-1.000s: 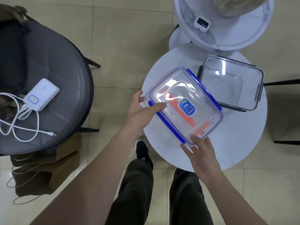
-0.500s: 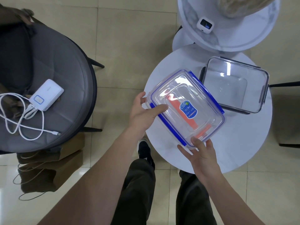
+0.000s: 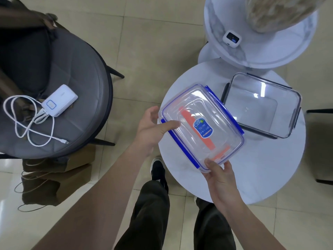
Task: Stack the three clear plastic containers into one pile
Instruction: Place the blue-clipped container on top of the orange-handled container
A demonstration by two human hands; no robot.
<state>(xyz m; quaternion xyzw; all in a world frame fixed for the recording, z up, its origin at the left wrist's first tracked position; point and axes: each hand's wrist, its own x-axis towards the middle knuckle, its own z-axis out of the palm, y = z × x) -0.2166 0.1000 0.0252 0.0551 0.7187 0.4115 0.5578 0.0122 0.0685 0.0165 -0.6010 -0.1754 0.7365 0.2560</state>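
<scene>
A clear container with blue clips (image 3: 200, 127) and a blue label is held at a slant over the round white table (image 3: 266, 168). Orange parts show through it, likely a second container beneath; I cannot tell whether they touch. My left hand (image 3: 153, 129) grips its near-left corner, thumb on the lid. At the near-right corner my right hand (image 3: 219, 175) holds the rim. A clear container with dark clips (image 3: 259, 105) sits on the table to the right, just beside the held one.
A grey round chair (image 3: 72, 98) at left carries a white power bank (image 3: 60, 100) with a white cable. Behind the table stands a higher white round table (image 3: 259, 47) with a small white device (image 3: 231, 38). My legs and a shoe are below the table edge.
The blue-clipped container has stayed in both hands and shifted only slightly. The view has drifted a little. The dark-clipped container has not moved.
</scene>
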